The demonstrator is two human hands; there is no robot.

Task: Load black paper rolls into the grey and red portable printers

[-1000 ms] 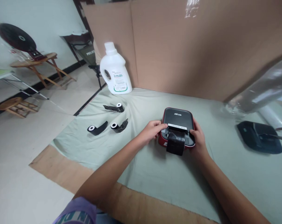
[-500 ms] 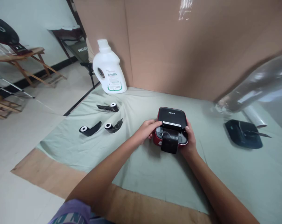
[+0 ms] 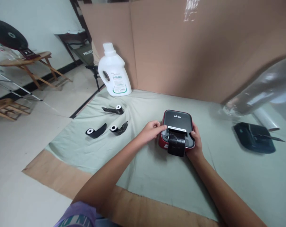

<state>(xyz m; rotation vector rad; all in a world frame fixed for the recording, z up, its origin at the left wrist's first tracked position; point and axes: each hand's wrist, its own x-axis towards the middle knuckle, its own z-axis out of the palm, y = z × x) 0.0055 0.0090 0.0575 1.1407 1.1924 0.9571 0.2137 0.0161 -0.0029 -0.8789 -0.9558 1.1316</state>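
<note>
A small red and black label printer sits on a pale green cloth. A black strip of tape hangs out of its front slot. My left hand grips the printer's left side, fingers curled against it. On the printer's right side my right hand holds on, thumb lying over the front corner. Three small black tape rolls with white cores lie to the left: one farther back, one at the near left and one beside it.
A white plastic jug stands against a cardboard wall at the back. A flat black tray and a clear film roll lie at the right. Wooden folding tables stand on the floor at the left.
The view shifted a little. Both hands stay on the printer, and the black strip hanging from it looks slightly shorter than before.
</note>
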